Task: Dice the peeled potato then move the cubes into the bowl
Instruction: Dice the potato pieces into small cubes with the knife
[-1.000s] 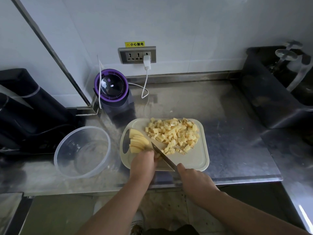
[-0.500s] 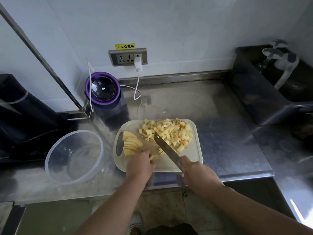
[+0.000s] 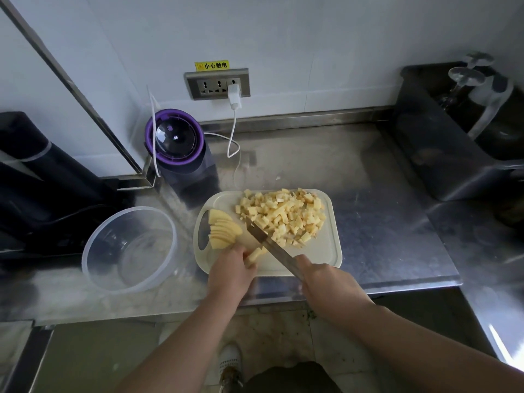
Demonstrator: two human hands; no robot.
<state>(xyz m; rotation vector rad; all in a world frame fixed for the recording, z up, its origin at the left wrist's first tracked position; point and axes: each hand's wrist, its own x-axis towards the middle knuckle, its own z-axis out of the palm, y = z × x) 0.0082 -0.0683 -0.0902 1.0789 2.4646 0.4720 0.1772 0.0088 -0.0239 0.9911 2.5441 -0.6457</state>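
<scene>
A pale cutting board [image 3: 326, 251] lies on the steel counter. A heap of yellow potato cubes [image 3: 283, 214] covers its far right part. A fan of potato slices [image 3: 222, 229] lies at its left end. My left hand [image 3: 231, 269] holds down a few potato strips [image 3: 255, 254] at the board's near edge. My right hand [image 3: 326, 282] grips the handle of a knife [image 3: 269, 245], whose blade slants up and left beside the strips, its tip at the edge of the cube heap. A clear plastic bowl [image 3: 93, 251] stands empty left of the board.
A purple-rimmed appliance [image 3: 174, 140] stands behind the board, a white charger cable [image 3: 234, 131] running to the wall socket. Black equipment [image 3: 34, 177] is at the far left. A dark bin [image 3: 442, 143] with glassware sits at the right. The counter's front edge runs just below the board.
The knife blade has shifted from the loose cubes back to the strips under my left hand. The cube heap looks more gathered toward the board's far right. The camera view has drifted slightly.
</scene>
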